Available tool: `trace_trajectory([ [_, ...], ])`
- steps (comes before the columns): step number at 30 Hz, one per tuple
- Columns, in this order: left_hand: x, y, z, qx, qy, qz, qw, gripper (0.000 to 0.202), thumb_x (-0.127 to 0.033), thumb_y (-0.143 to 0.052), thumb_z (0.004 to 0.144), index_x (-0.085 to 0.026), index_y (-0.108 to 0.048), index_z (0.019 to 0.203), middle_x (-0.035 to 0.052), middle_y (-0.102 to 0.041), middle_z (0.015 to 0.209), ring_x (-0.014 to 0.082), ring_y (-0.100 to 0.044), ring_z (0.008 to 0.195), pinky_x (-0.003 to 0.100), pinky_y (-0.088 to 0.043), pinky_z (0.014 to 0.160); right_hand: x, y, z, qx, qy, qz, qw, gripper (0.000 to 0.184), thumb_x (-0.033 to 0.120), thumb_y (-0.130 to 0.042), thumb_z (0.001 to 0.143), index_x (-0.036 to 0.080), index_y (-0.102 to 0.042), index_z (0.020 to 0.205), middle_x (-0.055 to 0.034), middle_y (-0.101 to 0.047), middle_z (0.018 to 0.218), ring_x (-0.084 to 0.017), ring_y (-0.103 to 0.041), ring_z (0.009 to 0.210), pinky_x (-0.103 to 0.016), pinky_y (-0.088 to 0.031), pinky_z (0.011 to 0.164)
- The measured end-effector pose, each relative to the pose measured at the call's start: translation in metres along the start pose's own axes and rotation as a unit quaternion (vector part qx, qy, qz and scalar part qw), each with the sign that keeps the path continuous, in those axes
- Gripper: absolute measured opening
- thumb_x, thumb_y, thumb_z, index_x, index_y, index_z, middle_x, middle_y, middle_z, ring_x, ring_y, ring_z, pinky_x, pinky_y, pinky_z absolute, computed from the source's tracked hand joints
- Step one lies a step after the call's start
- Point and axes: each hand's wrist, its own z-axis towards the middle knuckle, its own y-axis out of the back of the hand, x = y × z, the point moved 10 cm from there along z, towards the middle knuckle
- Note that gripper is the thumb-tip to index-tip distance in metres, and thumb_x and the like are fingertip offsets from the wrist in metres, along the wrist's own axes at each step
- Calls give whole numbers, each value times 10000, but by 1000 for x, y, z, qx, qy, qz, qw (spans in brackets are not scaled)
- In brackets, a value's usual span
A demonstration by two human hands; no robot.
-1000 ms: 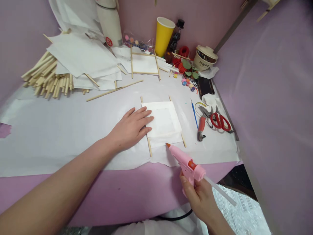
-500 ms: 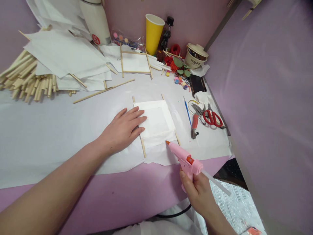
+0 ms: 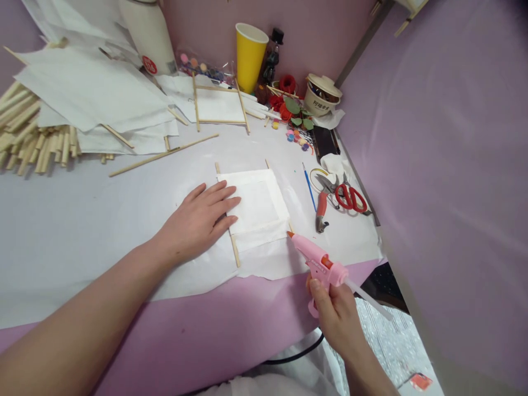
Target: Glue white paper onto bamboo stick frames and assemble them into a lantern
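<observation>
A white sheet [image 3: 258, 201] is folded over a small frame of wooden sticks, with stick ends such as the left stick [image 3: 235, 250] jutting out. My left hand [image 3: 204, 214] lies flat with fingers spread on the sheet's left edge. In my right hand [image 3: 335, 311] is a pink hot glue gun [image 3: 315, 256], gripped by its handle. Its orange nozzle is at the sheet's lower right corner, close to the right stick; whether it touches is hard to see. A translucent glue stick [image 3: 369, 300] sticks out of the gun's back.
Behind stand a second stick frame [image 3: 220, 122], a yellow cup [image 3: 249, 60] and a lidded bowl [image 3: 322, 99]. To the right lie red-handled scissors [image 3: 350, 198], pruning shears [image 3: 322, 209] and a blue pencil [image 3: 309, 187]. A bundle of sticks [image 3: 45, 146] is under paper sheets [image 3: 94, 88] at left.
The glue gun's nozzle has moved right along the sheet's lower edge to its right corner. My left hand stays on the sheet. The whole view has shifted slightly.
</observation>
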Motion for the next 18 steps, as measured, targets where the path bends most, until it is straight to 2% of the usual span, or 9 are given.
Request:
trace_trajectory([
  [9, 0, 0, 0, -1, -1, 4, 1000, 423, -422, -351, 992, -275, -533, 1345, 14, -427, 1517, 229, -281, 1456, 490, -212, 1198, -6, -3, 0, 20, -28, 23, 999, 483, 569, -441, 943, 205, -485, 629, -11, -510, 565, -156, -475, 537, -262, -378, 487],
  [15, 1, -1, 0, -2, -1, 6, 1000, 422, -421, -344, 994, -281, -530, 1346, 13, -426, 1518, 215, -276, 1458, 482, -208, 1197, -10, -1, -4, 27, -63, 50, 996, 501, 575, -430, 944, 201, -479, 615, 6, -468, 534, -137, -448, 494, -256, -354, 479],
  [18, 1, -1, 0, -4, -1, 2, 1000, 420, -425, -349, 991, -287, -535, 1341, 10, -426, 1518, 217, -277, 1457, 485, -207, 1196, -6, 1, 0, 20, -59, 53, 997, 510, 580, -439, 938, 199, -474, 602, -7, -493, 564, -143, -479, 516, -255, -380, 492],
])
